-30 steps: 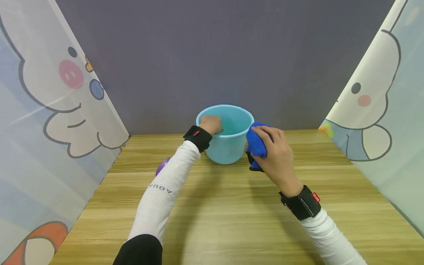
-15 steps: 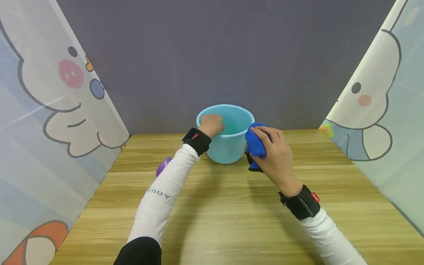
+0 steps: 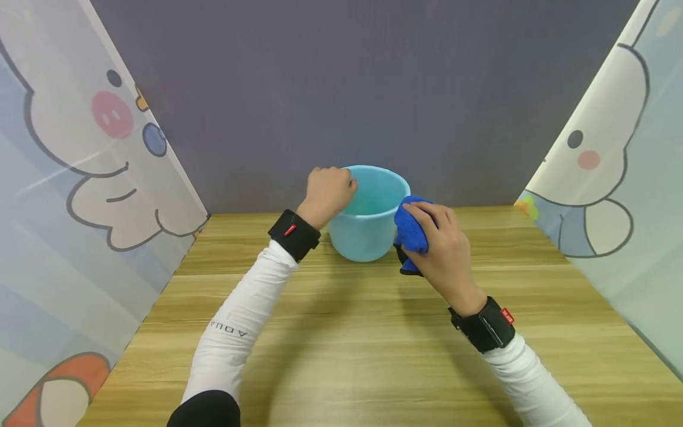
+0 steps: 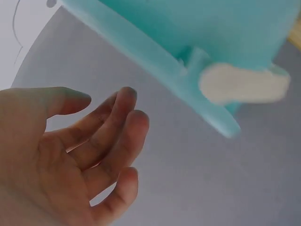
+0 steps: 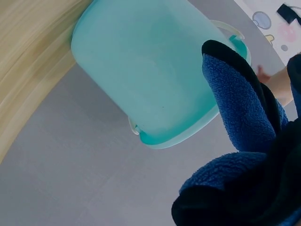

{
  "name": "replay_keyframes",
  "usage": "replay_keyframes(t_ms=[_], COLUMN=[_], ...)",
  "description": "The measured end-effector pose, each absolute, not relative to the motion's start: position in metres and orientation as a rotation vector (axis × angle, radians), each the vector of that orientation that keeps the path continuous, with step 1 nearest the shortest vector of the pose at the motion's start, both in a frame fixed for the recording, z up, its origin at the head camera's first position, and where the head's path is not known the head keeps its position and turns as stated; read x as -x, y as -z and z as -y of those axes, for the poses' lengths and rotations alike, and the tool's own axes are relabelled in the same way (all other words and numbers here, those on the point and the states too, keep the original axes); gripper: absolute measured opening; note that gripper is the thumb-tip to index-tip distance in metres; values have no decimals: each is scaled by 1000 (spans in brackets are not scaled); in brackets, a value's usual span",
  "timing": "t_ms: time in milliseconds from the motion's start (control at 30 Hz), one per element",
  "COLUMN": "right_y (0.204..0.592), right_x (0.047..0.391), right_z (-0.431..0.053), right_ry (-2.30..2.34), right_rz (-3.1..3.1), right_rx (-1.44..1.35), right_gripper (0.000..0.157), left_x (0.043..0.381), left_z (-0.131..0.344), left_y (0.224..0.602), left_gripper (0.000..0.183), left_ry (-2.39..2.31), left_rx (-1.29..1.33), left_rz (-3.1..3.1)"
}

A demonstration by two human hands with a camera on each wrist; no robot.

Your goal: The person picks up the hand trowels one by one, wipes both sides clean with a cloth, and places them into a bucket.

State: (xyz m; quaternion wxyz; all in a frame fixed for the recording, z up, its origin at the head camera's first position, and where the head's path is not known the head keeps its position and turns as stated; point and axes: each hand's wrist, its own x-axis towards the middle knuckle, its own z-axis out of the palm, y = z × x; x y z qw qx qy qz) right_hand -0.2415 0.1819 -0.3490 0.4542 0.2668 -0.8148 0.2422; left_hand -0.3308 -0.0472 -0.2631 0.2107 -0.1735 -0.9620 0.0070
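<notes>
A light-blue plastic bucket (image 3: 363,240) stands upright on the table against the back wall. My left hand (image 3: 328,194) is raised at the bucket's left rim. In the left wrist view its fingers (image 4: 106,146) curve loosely with nothing between them, apart from the rim, while the bucket's pale handle (image 4: 244,84) shows at the right. My right hand (image 3: 445,252) grips a bunched blue cloth (image 3: 411,230) with black edging, just right of the bucket. Seen from the right wrist, folds of this cloth (image 5: 240,101) hang in front of the bucket; the right fingers are hidden.
The wooden table (image 3: 347,356) stretches toward me. A dark grey wall (image 3: 363,89) closes the back, and panels with cartoon prints (image 3: 123,178) flank both sides.
My left hand has come up out of the bucket and moved left to its rim. The left forearm now covers the purple object seen before. My right hand keeps its grip on the cloth.
</notes>
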Motion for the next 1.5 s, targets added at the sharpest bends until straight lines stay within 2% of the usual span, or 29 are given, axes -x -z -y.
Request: replay_keyframes(t_ms=[300, 600, 733, 967, 1500], right_y=[349, 351, 352, 354, 354], right_x=[242, 243, 243, 242, 242], right_z=[-183, -183, -182, -182, -181], right_ry=[-598, -598, -592, -584, -587], right_rz=[2021, 2032, 2035, 2039, 2036], right_rx=[-658, -664, -668, -667, -690], right_gripper=[73, 74, 73, 71, 73], left_x=[290, 256, 241, 223, 214], left_z=[114, 197, 219, 227, 226], left_y=[285, 347, 373, 407, 416], left_gripper=[45, 49, 50, 50, 27], left_ry=[79, 130, 81, 119, 127], left_rx=[391, 134, 87, 98, 258], left_rz=[2590, 2893, 3107, 3288, 3035])
